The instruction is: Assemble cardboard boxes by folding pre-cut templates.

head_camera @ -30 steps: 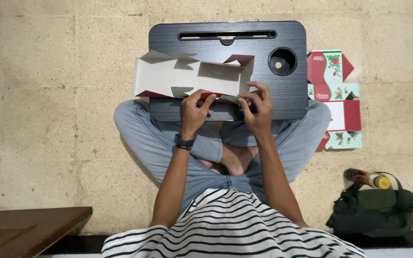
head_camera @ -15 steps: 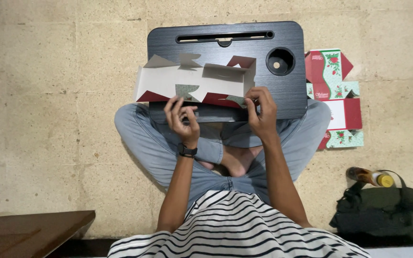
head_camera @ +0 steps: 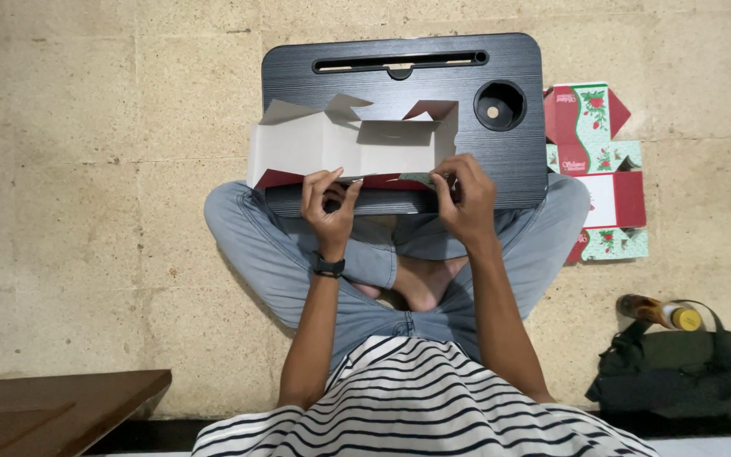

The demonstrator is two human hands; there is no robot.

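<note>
Both hands pinch the flat carton blank (head_camera: 344, 148) (grey inside up) along its near edge: left hand (head_camera: 329, 206), right hand (head_camera: 465, 196). Judging by this, keep all 10 fingers close to the crease so it folds straight.

The wooden furniture (head_camera: 52, 410) is cut off by the frame's edge.

Two flat cartons (head_camera: 349, 148) (head_camera: 598, 169), one lap desk (head_camera: 501, 161), one bag (head_camera: 678, 372), one bottle (head_camera: 657, 313)

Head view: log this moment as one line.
left hand: pinching cardboard box blank edge | right hand: gripping its corner | blank: unfolded on lap desk
</note>
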